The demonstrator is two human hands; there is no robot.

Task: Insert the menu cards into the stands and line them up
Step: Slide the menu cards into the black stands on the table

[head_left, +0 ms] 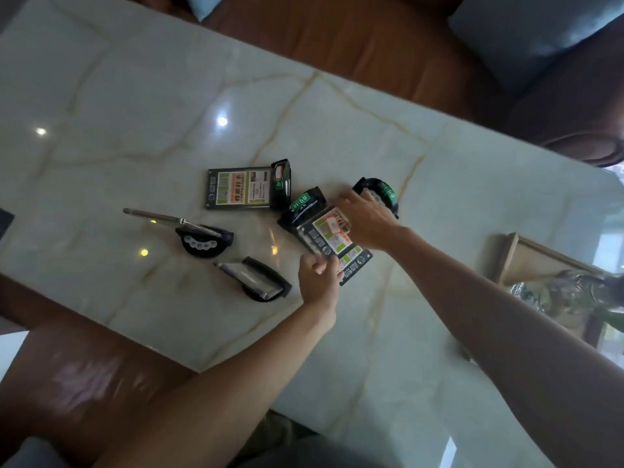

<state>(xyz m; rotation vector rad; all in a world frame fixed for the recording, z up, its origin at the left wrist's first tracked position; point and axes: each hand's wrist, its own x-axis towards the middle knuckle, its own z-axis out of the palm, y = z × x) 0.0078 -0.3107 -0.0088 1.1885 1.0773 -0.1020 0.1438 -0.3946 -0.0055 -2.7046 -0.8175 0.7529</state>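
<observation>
Two bare hands work over a pale marble table [169,106] that runs diagonally across the frame, with brown leather seating along its upper and lower left edges. At centre, the left hand [319,282] pinches the lower corner of a printed menu card [332,246] between thumb and curled fingers, the card lying tilted and overlapping a black stand with a green label [301,207]. Just right of centre, the right hand [366,219] reaches across the card's upper edge, fingers spread toward a round black stand [383,192]; whether it actually grips that stand or only touches it cannot be told through the blur. Left of centre, a second menu card [239,190] lies flat, its right end seated in another black stand [282,184]. Lower left of centre sit two more stands: one [204,241] with a clear panel tipped over toward the left, one [261,282] with its panel leaning low, both without a readable card. At the right edge, a wooden tray [513,255] holds glassware [553,292], well apart from the stands.
</observation>
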